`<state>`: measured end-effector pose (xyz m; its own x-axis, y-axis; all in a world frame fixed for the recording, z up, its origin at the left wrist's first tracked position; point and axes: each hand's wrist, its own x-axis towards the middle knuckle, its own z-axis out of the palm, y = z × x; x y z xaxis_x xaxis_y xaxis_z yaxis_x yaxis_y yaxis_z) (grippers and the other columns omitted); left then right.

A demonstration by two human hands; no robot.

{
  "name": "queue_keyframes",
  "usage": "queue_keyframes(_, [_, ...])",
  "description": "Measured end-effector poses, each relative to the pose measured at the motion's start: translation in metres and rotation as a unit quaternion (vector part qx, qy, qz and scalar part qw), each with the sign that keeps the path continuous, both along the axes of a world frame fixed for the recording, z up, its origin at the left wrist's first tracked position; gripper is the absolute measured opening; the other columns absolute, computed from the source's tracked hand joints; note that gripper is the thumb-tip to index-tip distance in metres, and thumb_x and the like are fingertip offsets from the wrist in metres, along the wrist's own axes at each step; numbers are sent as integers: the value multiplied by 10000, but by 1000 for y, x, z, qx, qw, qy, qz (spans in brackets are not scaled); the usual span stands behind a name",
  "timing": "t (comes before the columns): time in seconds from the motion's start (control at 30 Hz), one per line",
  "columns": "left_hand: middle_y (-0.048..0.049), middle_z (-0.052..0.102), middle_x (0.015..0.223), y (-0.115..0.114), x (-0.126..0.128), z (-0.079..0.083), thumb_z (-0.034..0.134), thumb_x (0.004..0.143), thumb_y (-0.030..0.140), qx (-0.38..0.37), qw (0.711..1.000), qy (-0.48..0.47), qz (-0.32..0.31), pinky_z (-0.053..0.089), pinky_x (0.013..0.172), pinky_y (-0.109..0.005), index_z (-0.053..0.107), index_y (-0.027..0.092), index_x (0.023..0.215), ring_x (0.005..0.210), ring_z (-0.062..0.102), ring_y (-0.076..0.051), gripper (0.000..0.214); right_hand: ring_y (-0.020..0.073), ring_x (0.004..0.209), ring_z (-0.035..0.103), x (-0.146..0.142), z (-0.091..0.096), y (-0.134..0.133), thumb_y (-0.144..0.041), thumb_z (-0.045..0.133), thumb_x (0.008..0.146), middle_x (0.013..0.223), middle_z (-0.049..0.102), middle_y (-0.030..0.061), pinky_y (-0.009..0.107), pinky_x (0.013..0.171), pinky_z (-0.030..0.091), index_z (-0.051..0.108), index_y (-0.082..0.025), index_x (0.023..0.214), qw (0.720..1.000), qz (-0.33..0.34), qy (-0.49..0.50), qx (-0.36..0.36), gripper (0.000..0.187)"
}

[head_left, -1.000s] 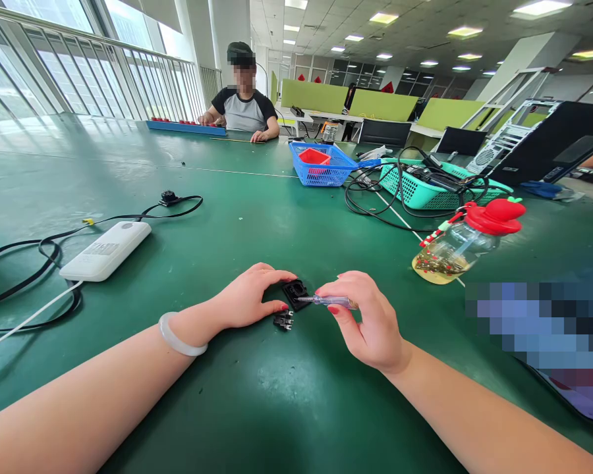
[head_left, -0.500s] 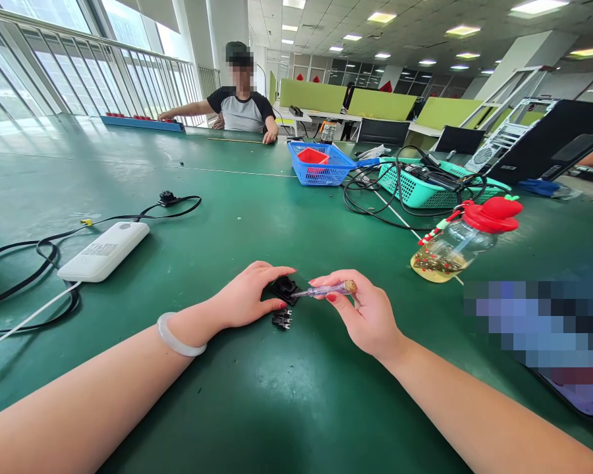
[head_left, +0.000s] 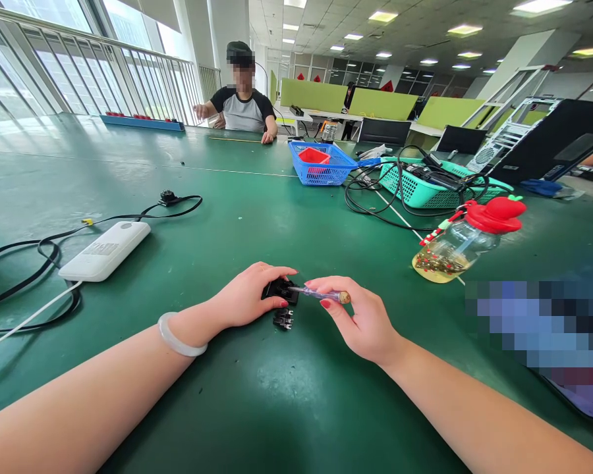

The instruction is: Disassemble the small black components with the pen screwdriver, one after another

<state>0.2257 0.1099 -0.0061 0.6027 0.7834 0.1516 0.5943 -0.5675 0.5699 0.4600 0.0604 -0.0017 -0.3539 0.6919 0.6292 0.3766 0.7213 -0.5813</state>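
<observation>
On the green table (head_left: 237, 408), my left hand (head_left: 250, 294) grips a small black plastic part (head_left: 287, 291) between thumb and fingers, low against the surface. My right hand (head_left: 358, 313) is closed round the clear handle of a screwdriver (head_left: 329, 294). The screwdriver lies nearly level, its tip pointing left and meeting the black part; the exact contact is too small to tell. Just below my left thumb sits a second black piece with metal prongs (head_left: 283, 320), apart from both hands.
A white power bank (head_left: 106, 250) and black cables lie left. To the right are a red-lidded bottle (head_left: 445, 250), a blue basket (head_left: 321, 174), a teal basket (head_left: 400, 184) with cables, and a blurred device (head_left: 573, 388). A person (head_left: 244, 108) sits opposite near a blue strip (head_left: 143, 123).
My right hand and the screwdriver have shifted slightly left. The black part has turned a little in my left hand. The person opposite has lifted a hand off the blue strip.
</observation>
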Motion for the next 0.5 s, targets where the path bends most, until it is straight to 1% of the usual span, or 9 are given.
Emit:
queue_keyframes(0.1, [-23,643,1208,-1,0,1,635,849,344,19,1000,-20,-1,443,1005,-383,525,280,1290,1102,556,-215,459,173,984,680,0,1,1,-180,520,947,1064,705,46,323,857,565,566,-245,1049,1000,-11,-8,-10,130])
queue_keyframes(0.17, [-28,637,1224,-2,0,2,606,868,358,36,999,-34,-1,436,1023,-386,535,273,1279,1126,549,-216,425,178,991,680,1,1,0,-175,522,946,1065,705,51,330,857,569,567,-244,1060,1000,-3,5,-2,141])
queue_keyframes(0.27, [-29,625,1244,-2,0,3,542,904,353,62,997,-38,9,419,1054,-389,544,270,1269,1175,523,-216,374,194,996,680,2,0,-2,-156,504,949,1071,691,64,350,824,587,547,-247,1109,996,12,82,25,189])
queue_keyframes(0.33, [-30,612,1263,0,0,3,499,920,327,76,996,-32,41,406,1071,-399,543,268,1272,1203,502,-219,360,204,990,680,2,-1,-3,-146,490,952,1070,678,67,375,815,594,536,-250,1129,989,8,141,49,210])
queue_keyframes(0.37, [-32,605,1271,0,0,3,478,925,310,79,994,-26,68,400,1076,-408,539,266,1278,1210,494,-223,361,208,989,680,3,-2,-3,-145,487,953,1071,672,67,386,818,594,535,-251,1130,986,1,158,57,211])
queue_keyframes(0.43, [-44,592,1278,2,1,3,430,934,282,78,988,-6,131,399,1070,-436,524,266,1303,1195,496,-234,382,210,990,676,3,-3,-2,-150,489,954,1069,669,67,398,826,591,539,-251,1123,985,-15,164,60,203])
queue_keyframes(0.5, [-54,594,1248,3,0,2,375,947,277,67,979,35,189,411,1038,-475,518,290,1322,1157,507,-252,402,209,990,672,3,-5,0,-160,494,955,1062,673,67,395,824,590,545,-250,1116,987,-25,150,45,191])
